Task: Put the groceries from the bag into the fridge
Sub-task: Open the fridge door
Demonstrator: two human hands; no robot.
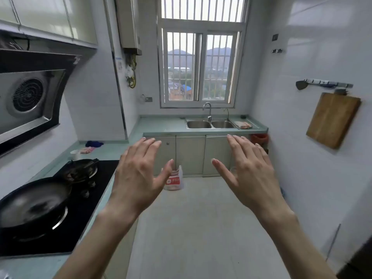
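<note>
Both hands up in mid frame, backs to the camera, fingers spread and straight. Left hand point(138, 174) left of centre, right hand point(249, 172) right of centre, well apart from each other. Neither grip closed on anything, both just open in the air.

Bag point(174, 179) down on the floor point(201, 218), dead centre of the frame, standing just in front of the cabinet doors point(190, 155). White plastic, red label, handles poking up. Shows in the gap between the two hands, closer to the left one, with the left thumb overlapping its left edge in the picture. No contact though, bag well beyond the hands, farther down the room. Can't make out what's inside.

Rest of the kitchen: wok point(34, 200) on the stove point(84, 208) at lower left, second pan point(82, 168) behind it. Hood point(30, 101) at upper left. Sink point(209, 124) with tap on the table point(161, 125) under the window point(199, 65), top centre. Cutting board point(332, 119) hanging on the right wall. Dark edge at lower right corner, can't tell what.
</note>
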